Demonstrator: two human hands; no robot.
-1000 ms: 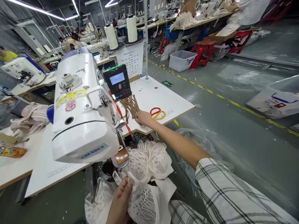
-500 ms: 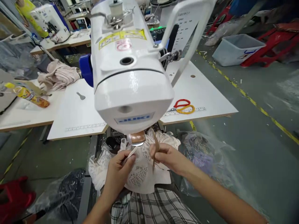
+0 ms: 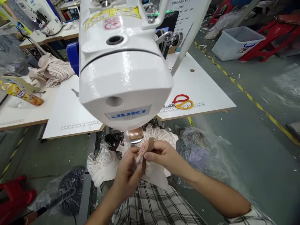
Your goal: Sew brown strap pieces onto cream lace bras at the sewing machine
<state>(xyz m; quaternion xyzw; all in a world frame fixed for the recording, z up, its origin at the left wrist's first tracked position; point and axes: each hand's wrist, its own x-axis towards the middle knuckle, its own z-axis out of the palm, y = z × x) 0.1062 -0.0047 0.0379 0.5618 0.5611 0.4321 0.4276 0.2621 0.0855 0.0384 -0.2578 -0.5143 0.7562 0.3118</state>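
Observation:
My right hand (image 3: 164,156) pinches a narrow brown strip (image 3: 150,144) between thumb and fingers. My left hand (image 3: 130,170) is closed on a small white strap end (image 3: 140,157), close against the brown strip. The two hands nearly meet below the presser area of a white sewing machine (image 3: 126,87). White lace garments (image 3: 103,162) are bunched on both sides of the hands and over my lap. My fingers partly hide where strip and strap come together.
Scissors (image 3: 182,102) with red and yellow handles lie on the white table (image 3: 199,87) at right. A drink bottle (image 3: 25,95) and folded beige fabric (image 3: 51,70) rest at left. Plastic bags (image 3: 199,153) and a clear bin (image 3: 237,43) are on the floor.
My right hand has brought the brown strip left to the white strap end. My left hand has shifted slightly right and down, and the hands are now together. The head view has tilted slightly.

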